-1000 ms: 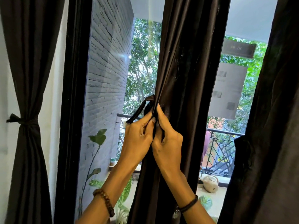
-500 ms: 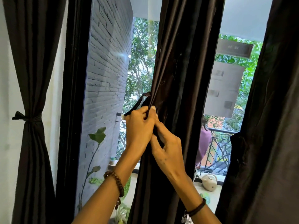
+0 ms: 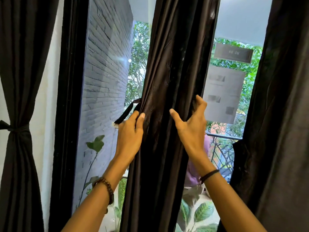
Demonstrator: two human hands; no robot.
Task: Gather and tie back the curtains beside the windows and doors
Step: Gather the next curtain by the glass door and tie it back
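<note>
Tall glass in a black frame, a grey brick wall and green trees outside, a balcony railing low on the right. Dead centre hangs the middle curtain, a dark, glossy column bunched in front of the pane.

Both hands are on it! The left hand has its fingers wrapped round the left edge, thumb on the front folds. The right hand claws round the right edge, thumb across the front. Between them they squeeze the bundle at mid-height.

The tie strap juts out from the curtain's left edge and runs down past the left knuckles; whether those fingers pin it, I can't tell.

This cloth looks soft, light and slippery, so the folds may slide apart. Best hold, I'd say: right here at the waist, tight, with the strap brought round.

The left curtain is already cinched by its tie. The right curtain hangs at the edge of the picture.

Writing? A dark plaque carries faint characters, too small to read. The frosted sheet below it is blurred.
</note>
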